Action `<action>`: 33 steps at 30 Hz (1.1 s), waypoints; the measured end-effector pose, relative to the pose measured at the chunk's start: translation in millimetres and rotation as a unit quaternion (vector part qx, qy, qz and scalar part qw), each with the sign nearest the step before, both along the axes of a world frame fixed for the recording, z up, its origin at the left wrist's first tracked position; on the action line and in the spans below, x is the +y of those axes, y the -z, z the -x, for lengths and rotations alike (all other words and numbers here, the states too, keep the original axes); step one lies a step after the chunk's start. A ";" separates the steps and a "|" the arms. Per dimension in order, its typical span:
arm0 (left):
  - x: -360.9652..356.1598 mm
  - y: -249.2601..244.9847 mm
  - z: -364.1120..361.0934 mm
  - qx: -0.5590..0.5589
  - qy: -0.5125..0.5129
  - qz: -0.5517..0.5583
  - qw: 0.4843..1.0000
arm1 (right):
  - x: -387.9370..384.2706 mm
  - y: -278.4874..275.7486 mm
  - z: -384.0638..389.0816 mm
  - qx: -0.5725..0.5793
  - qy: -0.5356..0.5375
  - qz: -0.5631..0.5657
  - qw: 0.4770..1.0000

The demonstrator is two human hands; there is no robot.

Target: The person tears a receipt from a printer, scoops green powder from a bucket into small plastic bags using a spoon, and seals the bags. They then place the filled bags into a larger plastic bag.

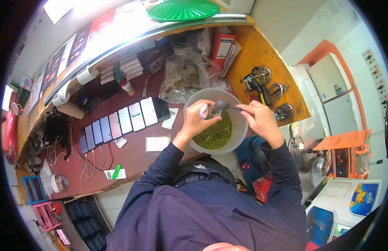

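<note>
A white plastic tub (240, 140) holds chopped green leafy stuff (217, 134). Above it, my left hand (194, 121) is closed around a small clear plastic bag (203, 110), with thumb and fingers curved about its mouth. My right hand (261, 119) grips the handle of a metal spoon (221, 105). The spoon's bowl is tilted at the bag, between my left thumb and fingers. How much the bag holds is hard to make out.
Several phones (126, 120) lie in a row on the dark red desk (122, 154). Behind the tub is a large clear plastic bag (183, 77) of dried material. Padlocks (274, 93) hang on the wooden side panel at right. A green marker (116, 171) lies near the desk's front edge.
</note>
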State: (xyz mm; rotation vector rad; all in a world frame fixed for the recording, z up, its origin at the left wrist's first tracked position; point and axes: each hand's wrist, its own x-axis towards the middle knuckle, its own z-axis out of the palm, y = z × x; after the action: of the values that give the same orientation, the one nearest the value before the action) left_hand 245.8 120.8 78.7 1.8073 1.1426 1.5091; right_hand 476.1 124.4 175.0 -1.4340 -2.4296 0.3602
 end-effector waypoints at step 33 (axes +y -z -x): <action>-53.4 -27.7 47.1 -0.330 0.044 0.102 0.938 | -16.5 26.4 106.0 0.408 -0.122 0.094 0.900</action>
State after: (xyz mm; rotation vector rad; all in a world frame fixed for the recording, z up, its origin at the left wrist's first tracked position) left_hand 198.7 67.4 106.4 1.0602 0.8262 1.6811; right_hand 370.1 108.0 148.5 -0.7756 -1.8804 1.0382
